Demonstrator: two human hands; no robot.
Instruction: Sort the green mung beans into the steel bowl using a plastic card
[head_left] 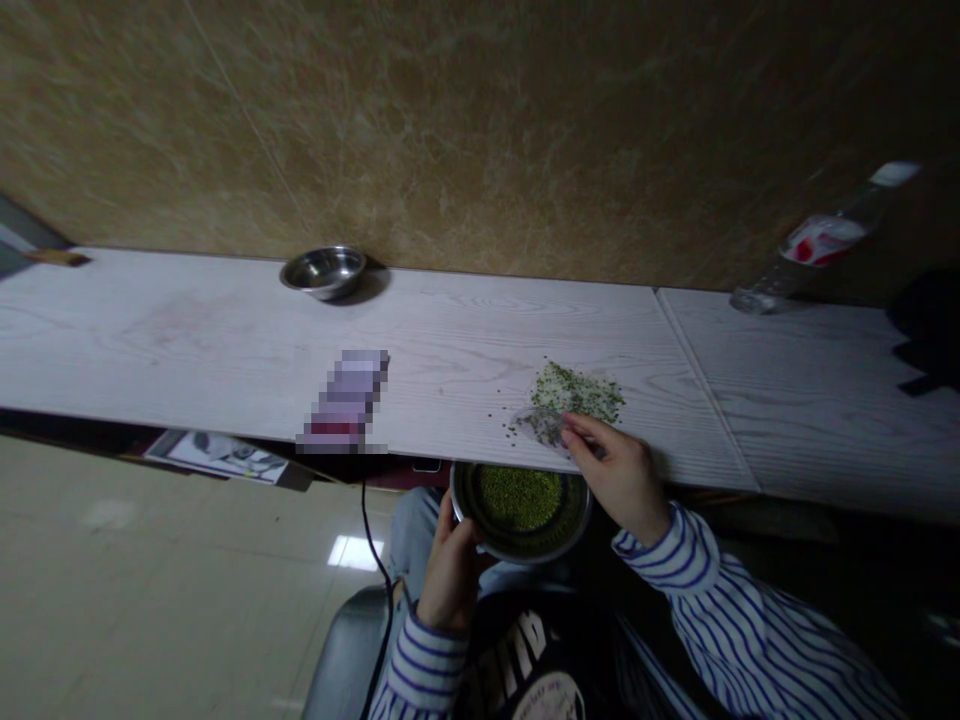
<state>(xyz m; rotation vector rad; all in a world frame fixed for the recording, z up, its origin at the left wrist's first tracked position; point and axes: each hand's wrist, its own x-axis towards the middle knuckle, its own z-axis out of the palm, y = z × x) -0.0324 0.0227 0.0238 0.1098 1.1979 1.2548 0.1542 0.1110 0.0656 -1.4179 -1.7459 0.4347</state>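
My left hand [451, 565] grips the left rim of a metal bowl [541, 553], held over my lap just below the table's front edge. Many small green beans [521, 497], which look like mung beans, lie inside it. Above the bowl's right side, my right hand [619, 478] pinches a small clear plastic piece [538, 424] at the table edge; its exact kind is hard to make out. Just behind this piece, a spread pile of white grains mixed with green beans [574, 390] lies on the table. A few loose beans are scattered to its left.
An empty-looking steel bowl [324, 274] stands near the wall. A blurred-out phone-like object [346, 400] lies at the front edge of the white table [187, 330]. At the right, a plastic bottle [825, 240] leans on the wall. A black cable [369, 540] hangs below.
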